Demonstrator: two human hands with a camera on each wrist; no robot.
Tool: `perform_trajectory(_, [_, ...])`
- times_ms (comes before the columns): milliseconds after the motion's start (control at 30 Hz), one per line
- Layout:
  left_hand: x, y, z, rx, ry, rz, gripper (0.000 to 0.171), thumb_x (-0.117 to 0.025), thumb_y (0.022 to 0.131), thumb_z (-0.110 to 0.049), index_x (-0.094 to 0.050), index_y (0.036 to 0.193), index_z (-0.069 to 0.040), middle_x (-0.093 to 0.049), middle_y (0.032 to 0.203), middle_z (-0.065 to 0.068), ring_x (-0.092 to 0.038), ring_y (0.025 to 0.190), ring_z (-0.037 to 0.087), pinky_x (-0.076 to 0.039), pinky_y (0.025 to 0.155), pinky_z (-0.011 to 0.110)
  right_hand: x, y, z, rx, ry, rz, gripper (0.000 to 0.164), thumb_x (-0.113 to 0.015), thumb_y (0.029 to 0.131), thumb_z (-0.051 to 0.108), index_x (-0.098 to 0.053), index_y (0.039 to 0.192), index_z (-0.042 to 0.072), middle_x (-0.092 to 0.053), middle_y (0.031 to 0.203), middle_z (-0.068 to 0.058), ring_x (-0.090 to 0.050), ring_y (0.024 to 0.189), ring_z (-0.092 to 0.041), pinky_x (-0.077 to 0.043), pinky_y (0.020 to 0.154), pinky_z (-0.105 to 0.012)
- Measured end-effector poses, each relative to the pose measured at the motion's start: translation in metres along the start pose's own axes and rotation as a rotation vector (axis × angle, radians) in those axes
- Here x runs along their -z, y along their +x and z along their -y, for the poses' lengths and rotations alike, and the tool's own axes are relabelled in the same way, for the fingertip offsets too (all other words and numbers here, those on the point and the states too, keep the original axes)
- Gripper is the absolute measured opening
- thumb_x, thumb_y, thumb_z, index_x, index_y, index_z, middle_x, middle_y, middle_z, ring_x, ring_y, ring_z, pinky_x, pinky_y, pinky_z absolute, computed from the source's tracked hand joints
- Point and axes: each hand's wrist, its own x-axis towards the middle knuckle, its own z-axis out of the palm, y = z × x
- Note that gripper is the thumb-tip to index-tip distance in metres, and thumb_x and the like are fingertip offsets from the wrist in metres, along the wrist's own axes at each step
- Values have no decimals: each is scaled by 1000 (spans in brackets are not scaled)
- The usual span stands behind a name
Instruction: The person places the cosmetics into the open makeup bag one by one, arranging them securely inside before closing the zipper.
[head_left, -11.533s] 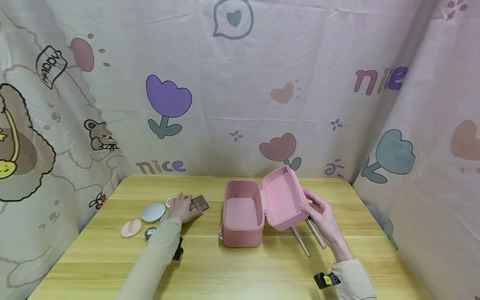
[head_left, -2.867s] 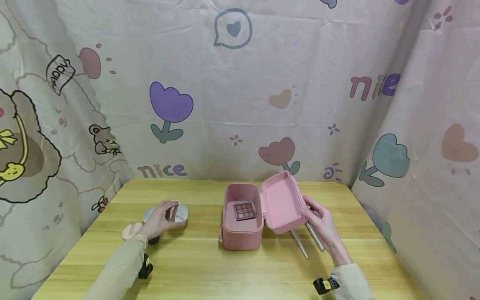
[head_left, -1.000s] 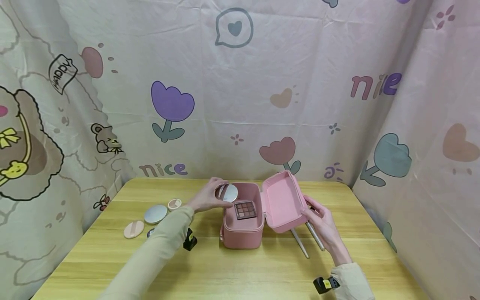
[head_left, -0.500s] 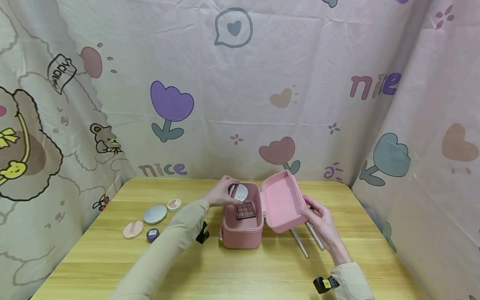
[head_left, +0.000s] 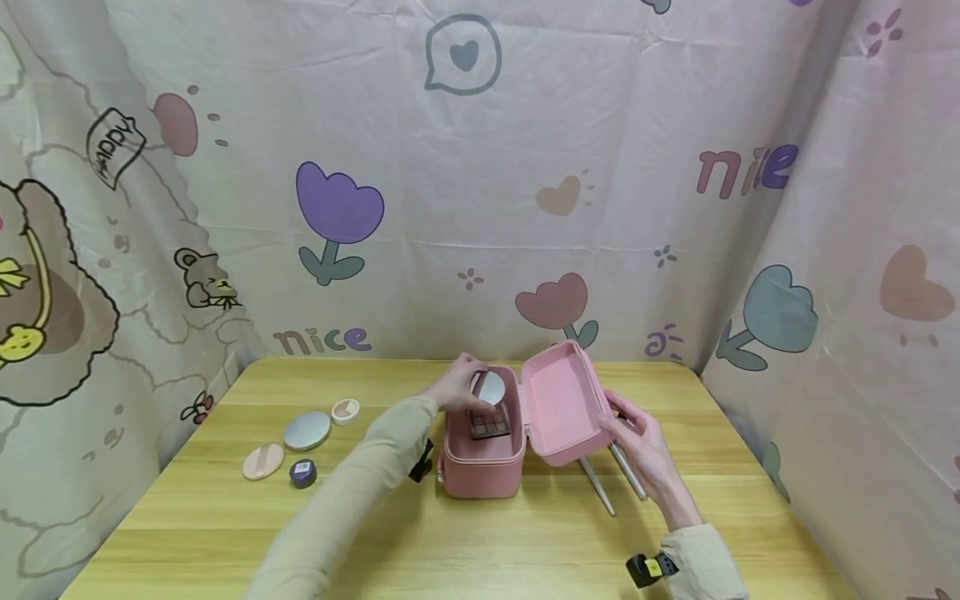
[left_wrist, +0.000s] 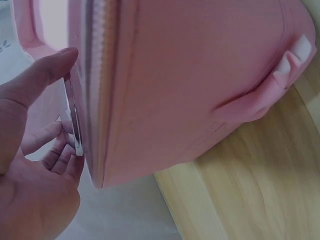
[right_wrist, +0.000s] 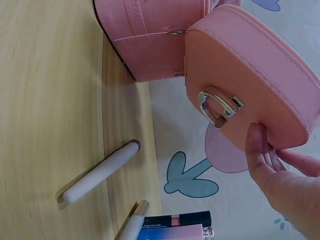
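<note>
My left hand (head_left: pixel 459 386) pinches a round mirror-like disc (head_left: pixel 492 388) by its edge, thumb and fingers on opposite sides. In the left wrist view the disc shows as a thin edge beside the zipped rim of the pink cosmetic case (head_left: pixel 480 479). An eyeshadow palette (head_left: pixel 491 423) lies in the case, partly behind my left thumb. With thumb and fingers, my right hand (head_left: pixel 645 433) grips the edge of the open lid (head_left: pixel 564 404), tilted out to the right. The right wrist view shows the lid's outer side with a metal-ended carry handle (right_wrist: pixel 220 106).
At left lie a silvery round compact (head_left: pixel 307 430), a small round palette (head_left: pixel 346 411), a powder puff (head_left: pixel 263 461) and a purple-lidded jar (head_left: pixel 303 473). Pale brushes (right_wrist: pixel 102 172), a dark tube (right_wrist: pixel 192 219) and a pink-and-blue tube (right_wrist: pixel 172 232) lie behind the lid.
The palette now lies in the case. My left hand has picked up the round mirror-like disc and carried it right, over the case opening. My right hand has stayed on the lid.
</note>
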Motion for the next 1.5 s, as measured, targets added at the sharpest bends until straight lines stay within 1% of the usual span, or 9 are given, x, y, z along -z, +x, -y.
perform_trajectory(133, [-2, 3, -2, 2, 6, 19, 72, -91, 70, -14, -59, 130, 9, -52, 122, 25, -51, 112, 33, -48, 102, 44, 0, 0, 1, 0, -2, 2, 63, -57, 98, 4, -28, 151, -14, -47, 130, -3, -57, 110, 1, -52, 94, -14])
perform_trajectory(267, [-5, 6, -2, 3, 4, 22, 72, -91, 68, -11, -59, 128, 11, -52, 123, 27, -53, 112, 35, -48, 103, 46, 0, 0, 1, 0, 1, 6, 64, -57, 98, 4, -27, 152, -14, -45, 132, -5, -57, 111, 1, -52, 95, -14])
perform_trajectory(433, [-9, 9, -1, 8, 48, 26, 70, -92, 66, -10, -60, 125, 10, -54, 122, 27, -54, 113, 37, -47, 105, 47, -1, 0, 1, -6, -4, -2, 63, -57, 98, 4, -28, 151, -14, -47, 129, -4, -57, 108, 1, -52, 93, -14])
perform_trajectory(633, [-12, 11, -1, 36, 88, 36, 72, -92, 68, -13, -59, 128, 9, -54, 125, 26, -54, 117, 38, -44, 107, 49, -1, 0, 1, -8, -7, -9, 62, -57, 98, 4, -29, 151, -14, -49, 126, -1, -57, 107, 1, -53, 92, -14])
perform_trajectory(900, [-15, 12, -2, 46, 118, 55, 72, -91, 69, -15, -59, 129, 7, -55, 127, 24, -53, 121, 35, -44, 109, 46, -1, 0, 2, -10, -7, -8, 63, -57, 98, 3, -28, 151, -14, -47, 129, -3, -57, 109, 1, -52, 94, -14])
perform_trajectory(1200, [-16, 10, -5, 67, 122, 59, 68, -91, 69, -15, -61, 126, 6, -56, 126, 21, -54, 119, 32, -45, 108, 44, -2, 0, 2, -19, -13, -15, 62, -57, 98, 4, -30, 151, -13, -48, 128, -3, -58, 107, 1, -53, 93, -14])
perform_trajectory(1367, [-14, 9, -8, 99, 93, 63, 78, -90, 73, -18, -53, 137, 5, -50, 138, 22, -50, 130, 37, -42, 115, 47, -2, -1, 1, -12, -14, -14, 62, -57, 97, 4, -30, 150, -14, -49, 125, -3, -58, 105, 0, -53, 91, -14])
perform_trajectory(1433, [-12, 9, -10, 111, 78, 58, 83, -90, 73, -19, -49, 142, 4, -48, 141, 22, -50, 132, 39, -41, 116, 48, -2, -1, 1, -11, -14, -14, 62, -57, 98, 4, -31, 150, -14, -49, 125, -2, -58, 104, 0, -53, 91, -14])
perform_trajectory(1500, [-10, 9, -10, 113, 70, 52, 83, -91, 73, -20, -49, 142, 4, -48, 142, 21, -50, 131, 39, -41, 116, 48, -2, -1, 1, -10, -14, -14, 62, -57, 98, 4, -31, 150, -13, -50, 125, -1, -58, 104, 0, -53, 91, -14])
